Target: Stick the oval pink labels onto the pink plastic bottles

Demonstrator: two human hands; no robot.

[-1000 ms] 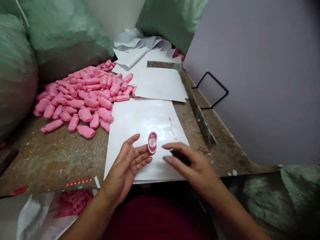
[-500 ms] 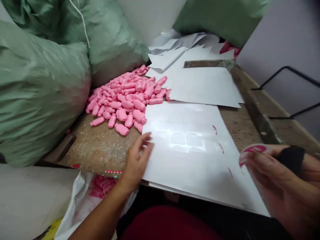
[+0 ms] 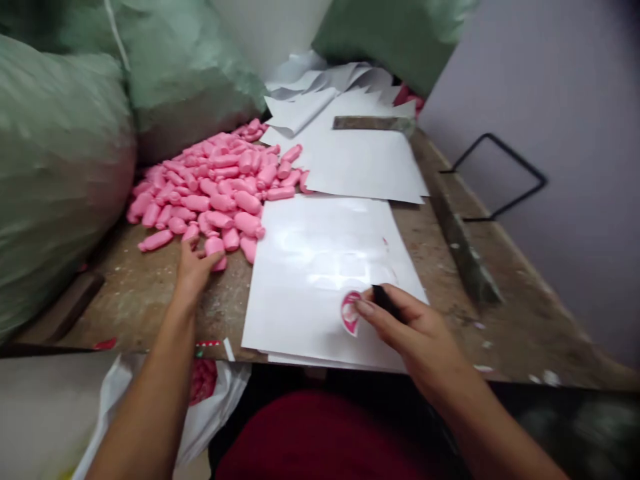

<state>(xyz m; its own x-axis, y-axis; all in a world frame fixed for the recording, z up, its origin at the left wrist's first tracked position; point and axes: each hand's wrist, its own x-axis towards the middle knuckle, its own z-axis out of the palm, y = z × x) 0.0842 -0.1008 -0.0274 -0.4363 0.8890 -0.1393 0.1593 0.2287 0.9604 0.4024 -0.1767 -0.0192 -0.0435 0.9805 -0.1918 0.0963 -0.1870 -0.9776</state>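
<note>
My left hand [image 3: 193, 275] lies at the near edge of the pile of pink plastic bottles [image 3: 215, 175], its fingers spread and its thumb against one bottle [image 3: 215, 251]. My right hand [image 3: 413, 327] is over the lower right of a glossy white sheet [image 3: 310, 267]. Its fingertips press a pink oval label [image 3: 351, 313] against the sheet. A black band [image 3: 386, 301] sits across the fingers of that hand. Part of the label is hidden by my fingers.
Loose white sheets [image 3: 360, 163] lie beyond the near one, with a worn metal strip [image 3: 463, 250] along the worn wooden table's [image 3: 125, 313] right side. Green sacks [image 3: 55, 180] bulge at the left. A white bag [image 3: 210, 393] with pink bottles sits below the table edge.
My left hand has moved from the sheet's edge to the pink bottles. My right hand has brought the oval label down onto the sheet. The view has swung slightly left.
</note>
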